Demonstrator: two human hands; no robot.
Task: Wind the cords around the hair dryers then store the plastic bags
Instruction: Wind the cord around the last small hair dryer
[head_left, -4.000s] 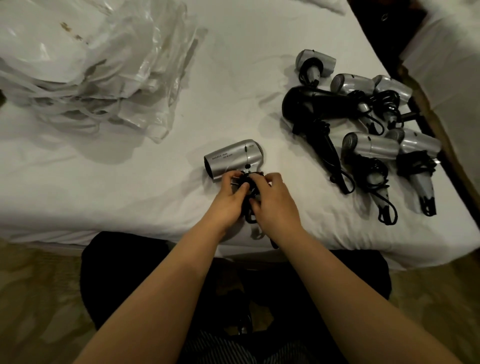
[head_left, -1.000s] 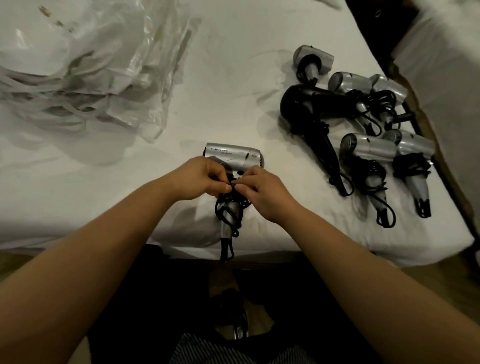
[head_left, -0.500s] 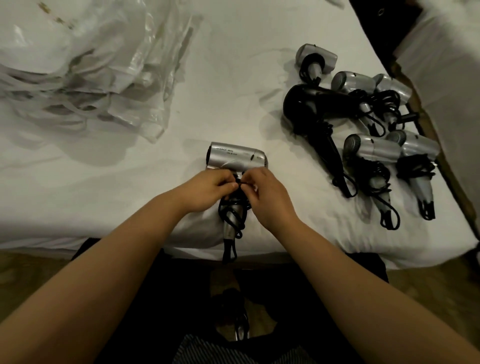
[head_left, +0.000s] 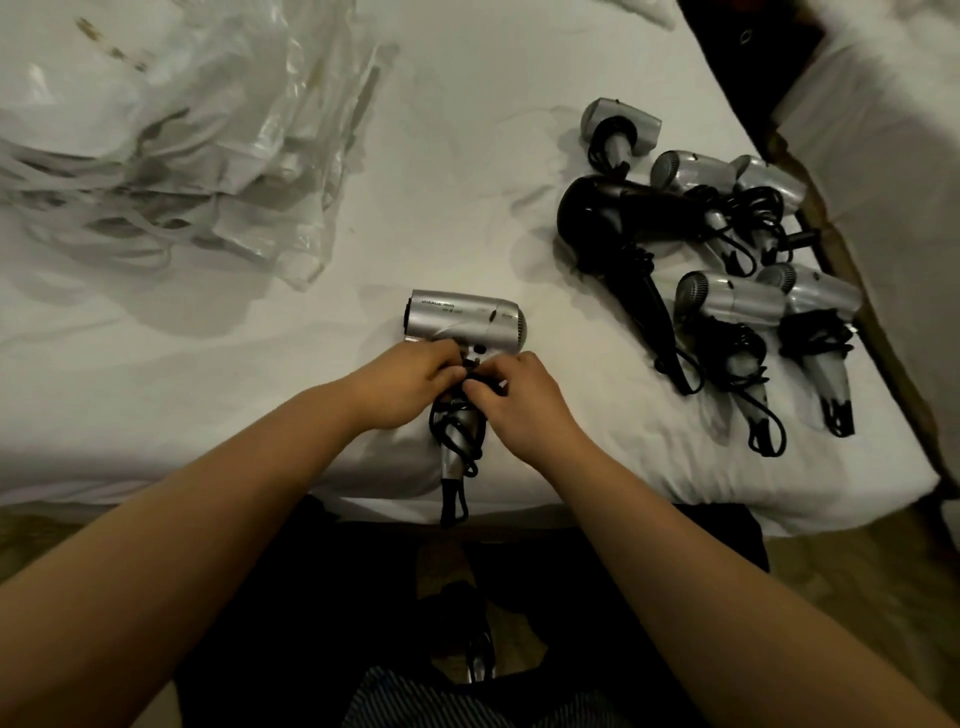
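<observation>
A silver hair dryer (head_left: 462, 322) lies on the white bed near its front edge, barrel across and handle pointing toward me. Its black cord (head_left: 457, 439) is looped around the handle, and the plug end hangs over the bed edge. My left hand (head_left: 405, 382) and my right hand (head_left: 519, 400) meet at the top of the handle, both pinching the cord there. A heap of clear plastic bags (head_left: 171, 150) lies at the back left.
Several more hair dryers with wound cords lie at the right: a large black one (head_left: 613, 218) and silver ones (head_left: 727, 306). The white bed sheet (head_left: 208, 389) ends at the front edge; a dark gap and another white surface are at the far right.
Four seconds ago the dryer lay tilted with my hands low on the handle. It now lies level and both hands pinch the cord higher up. Little has changed in the last second.
</observation>
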